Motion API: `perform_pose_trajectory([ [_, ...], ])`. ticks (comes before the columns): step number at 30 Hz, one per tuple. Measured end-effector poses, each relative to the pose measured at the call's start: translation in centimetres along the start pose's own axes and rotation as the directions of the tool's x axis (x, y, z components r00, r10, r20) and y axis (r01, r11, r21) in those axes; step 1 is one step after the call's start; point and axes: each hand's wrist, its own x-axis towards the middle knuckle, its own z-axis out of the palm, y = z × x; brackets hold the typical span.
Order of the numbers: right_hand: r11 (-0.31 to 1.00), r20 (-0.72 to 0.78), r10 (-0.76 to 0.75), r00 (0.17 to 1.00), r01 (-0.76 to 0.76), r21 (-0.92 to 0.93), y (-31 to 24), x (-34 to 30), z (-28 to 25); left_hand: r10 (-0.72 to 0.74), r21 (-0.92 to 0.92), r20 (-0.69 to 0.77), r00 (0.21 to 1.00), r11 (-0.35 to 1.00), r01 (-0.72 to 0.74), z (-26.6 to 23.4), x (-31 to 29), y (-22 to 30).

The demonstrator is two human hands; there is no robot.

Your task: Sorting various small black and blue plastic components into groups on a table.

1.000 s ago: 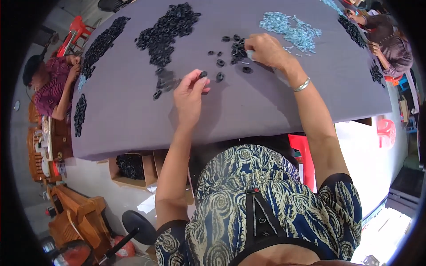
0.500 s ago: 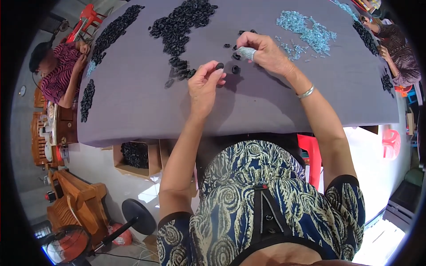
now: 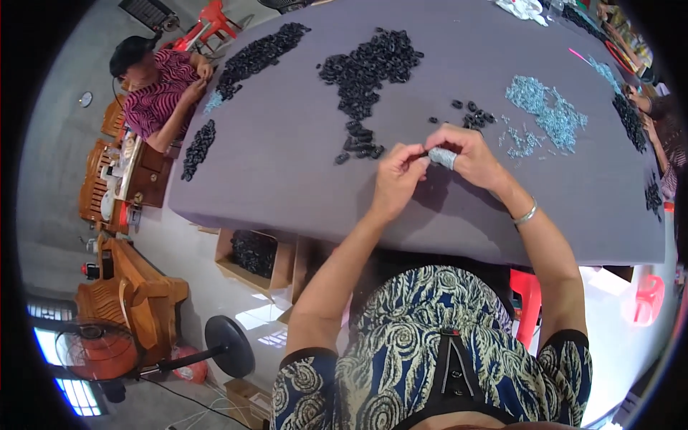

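My left hand [image 3: 399,180] pinches a small black plastic part [image 3: 424,153] between thumb and fingertips, mostly hidden by the fingers. Against it sits my right hand [image 3: 474,161], its fingers curled and closed at the same spot; whatever it holds is too small to make out. A pale grey wrap [image 3: 442,158] covers a digit of that hand. Beyond the hands lies a long heap of black plastic parts [image 3: 358,82]. A few loose black parts [image 3: 473,116] rest just past my right hand, beside a pile of small shiny bluish springs [image 3: 548,111].
The grey cloth-covered table [image 3: 287,179] spans the view. At its left edge a person [image 3: 161,93] works beside more black parts [image 3: 258,54]; another person [image 3: 656,122] sits at the right. Below the table stands a cardboard box [image 3: 276,283] of black parts, near a fan [image 3: 97,347].
My hands were apart and have come together fingertip to fingertip, the left one with its black part. The whole view has shifted, so the table sits lower and further right.
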Motion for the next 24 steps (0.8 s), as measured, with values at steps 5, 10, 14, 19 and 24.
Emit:
perform_pose_trajectory([
  [5, 0.993, 0.012, 0.084, 0.996, -0.085, 0.087, 0.0, 0.0, 0.2, -0.064, -0.078, -0.027, 0.998, 0.995, 0.062, 0.0, 0.0, 0.3],
  [10, 0.973, -0.003, 0.174, 0.985, -0.172, 0.151, 0.5, 0.0, 0.4, -0.112, -0.161, -0.021, 0.993, 0.981, 0.107, -0.1, 0.2, -0.2],
  [14, 0.977, -0.004, 0.18, 0.984, -0.179, 0.118, -0.3, 0.1, 0.3, -0.114, -0.15, -0.009, 0.993, 0.982, 0.112, -0.1, 0.1, 0.2],
  [19, 0.98, -0.037, 0.154, 0.987, -0.148, 0.134, -0.2, 0.1, -0.1, -0.131, -0.196, -0.011, 0.991, 0.972, 0.126, 0.2, 0.3, 0.6],
  [24, 0.951, -0.116, 0.231, 0.966, -0.199, 0.236, -0.2, 0.1, -0.1, -0.151, -0.187, -0.019, 0.988, 0.972, 0.145, -0.1, 0.3, 0.5],
])
